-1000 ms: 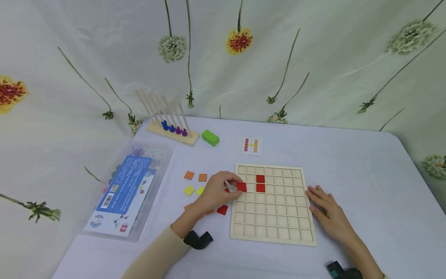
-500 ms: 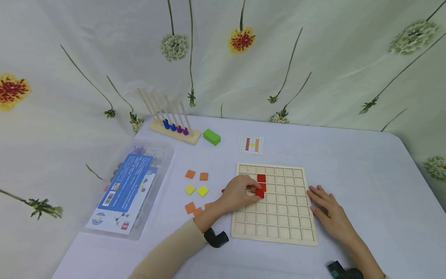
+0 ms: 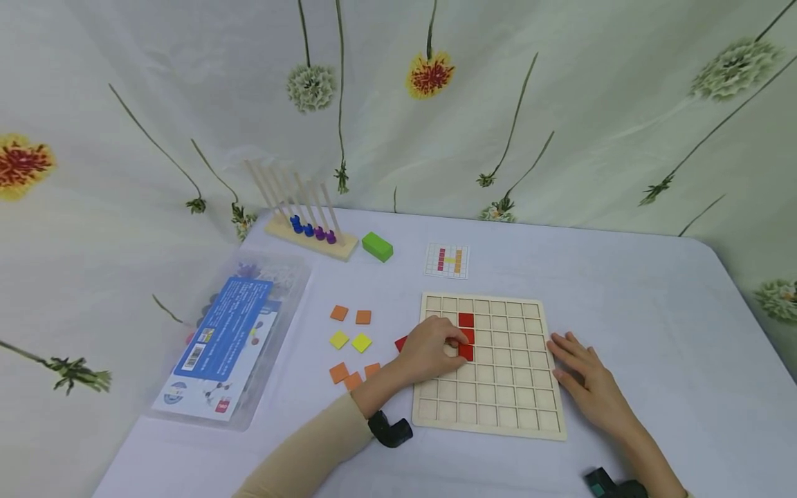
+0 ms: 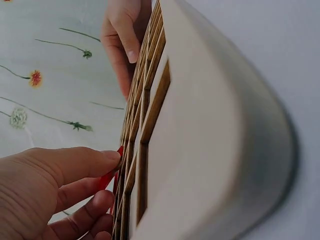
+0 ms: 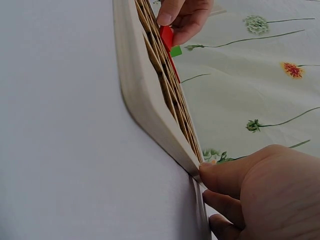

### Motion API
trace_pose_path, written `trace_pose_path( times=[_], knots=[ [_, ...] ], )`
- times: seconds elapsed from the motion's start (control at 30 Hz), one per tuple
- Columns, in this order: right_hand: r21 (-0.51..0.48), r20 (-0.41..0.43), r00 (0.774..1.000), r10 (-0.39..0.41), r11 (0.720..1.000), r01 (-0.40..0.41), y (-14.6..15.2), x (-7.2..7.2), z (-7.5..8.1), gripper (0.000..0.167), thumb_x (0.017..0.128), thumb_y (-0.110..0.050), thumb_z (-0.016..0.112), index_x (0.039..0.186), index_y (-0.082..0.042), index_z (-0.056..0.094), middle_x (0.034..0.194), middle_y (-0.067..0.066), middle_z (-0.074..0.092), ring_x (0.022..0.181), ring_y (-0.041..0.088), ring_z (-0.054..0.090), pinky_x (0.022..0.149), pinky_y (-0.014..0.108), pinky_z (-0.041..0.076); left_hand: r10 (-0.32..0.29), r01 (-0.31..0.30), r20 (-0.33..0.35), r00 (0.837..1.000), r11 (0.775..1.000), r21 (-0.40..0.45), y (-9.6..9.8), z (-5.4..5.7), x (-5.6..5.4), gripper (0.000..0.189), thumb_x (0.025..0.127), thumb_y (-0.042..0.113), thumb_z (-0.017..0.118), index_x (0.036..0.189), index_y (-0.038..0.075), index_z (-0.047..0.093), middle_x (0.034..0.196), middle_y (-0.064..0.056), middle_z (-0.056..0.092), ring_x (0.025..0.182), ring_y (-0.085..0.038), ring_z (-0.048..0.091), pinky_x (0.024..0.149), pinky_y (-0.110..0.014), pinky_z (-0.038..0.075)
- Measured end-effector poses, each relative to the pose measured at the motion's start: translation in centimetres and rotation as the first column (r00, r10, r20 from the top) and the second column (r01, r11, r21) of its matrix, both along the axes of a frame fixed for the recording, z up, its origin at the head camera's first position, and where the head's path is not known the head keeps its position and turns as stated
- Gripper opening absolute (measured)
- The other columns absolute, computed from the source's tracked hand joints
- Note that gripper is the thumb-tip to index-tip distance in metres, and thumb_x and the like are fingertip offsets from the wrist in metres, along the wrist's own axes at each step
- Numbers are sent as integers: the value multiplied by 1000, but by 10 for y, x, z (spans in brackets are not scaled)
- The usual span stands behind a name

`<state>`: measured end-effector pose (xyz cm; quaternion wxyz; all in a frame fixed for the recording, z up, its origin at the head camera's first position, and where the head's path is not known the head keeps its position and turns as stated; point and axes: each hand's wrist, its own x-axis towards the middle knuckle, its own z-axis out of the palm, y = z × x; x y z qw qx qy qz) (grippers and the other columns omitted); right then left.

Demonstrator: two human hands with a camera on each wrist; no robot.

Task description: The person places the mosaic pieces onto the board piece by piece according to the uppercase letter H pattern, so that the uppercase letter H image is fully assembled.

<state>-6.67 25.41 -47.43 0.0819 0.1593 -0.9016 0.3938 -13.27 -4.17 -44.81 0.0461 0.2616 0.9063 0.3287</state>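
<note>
My left hand [image 3: 423, 351] pinches a red square tile [image 3: 465, 353] between thumb and fingers over the wooden grid board [image 3: 510, 395]. That tile lies right below two other red tiles [image 3: 465, 320] set in one column of cells. In the right wrist view the pinched tile [image 5: 166, 37] stands tilted at the grid's surface. Part of another red tile [image 3: 400, 342] shows beside the board, the rest hidden by the left hand. At the board's right edge rests my right hand [image 3: 588, 384], its fingers extended and its thumb touching the rim in the right wrist view.
Orange tiles [image 3: 339, 373] and yellow tiles [image 3: 362, 342] lie left of the board. Behind it is a pattern card [image 3: 447, 261], with a green block [image 3: 377, 247] and a peg stand with beads [image 3: 311, 238] further left. A clear plastic case [image 3: 245, 401] lies at far left.
From the board's left edge, my left hand has carried the red tile rightward to the cell under the two red ones and lowered it slightly. The right hand has stayed put.
</note>
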Motion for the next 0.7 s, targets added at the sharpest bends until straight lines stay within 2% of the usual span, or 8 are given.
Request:
trace_pose_path(
  times=[0.27, 0.47, 0.57, 0.7],
  knots=[
    [-11, 4, 1000, 5, 1000, -5, 0, 0, 0, 45, 90, 0, 63, 134, 5, 54, 144, 29, 45, 140, -14, 13, 112, 70, 8, -13, 11, -50, 999, 999, -50, 3, -2, -1, 17, 79, 22, 79, 94, 14, 77, 79, 5, 61, 79, -7, 48, 67, -17, 39],
    [-7, 3, 1000, 0, 1000, 0, 0, 0, 1, 46, 90, -1, 63, 135, 4, 54, 144, 29, 45, 141, -13, 13, 112, 69, 8, -11, 9, -58, 998, 999, -36, -1, 4, 0, 19, 78, 22, 78, 95, 14, 76, 80, 5, 60, 80, -7, 49, 69, -18, 41],
    [-6, 10, 1000, -1, 1000, 1, 0, 0, 1, 45, 91, -1, 63, 135, 4, 54, 144, 29, 45, 141, -13, 13, 112, 69, 7, 6, -5, -68, 998, 1000, 9, -10, 11, 1, 29, 79, 22, 78, 105, 11, 74, 83, 3, 60, 82, -11, 52, 71, -20, 42],
    [-6, 13, 1000, -2, 1000, 2, 0, 1, 1, 45, 91, -1, 63, 135, 4, 54, 144, 28, 45, 141, -13, 13, 112, 69, 7, 47, -37, -72, 996, 990, 135, -31, 20, 1, 47, 79, 21, 79, 122, 8, 66, 95, -6, 62, 87, -19, 57, 73, -26, 48]
  ],
)
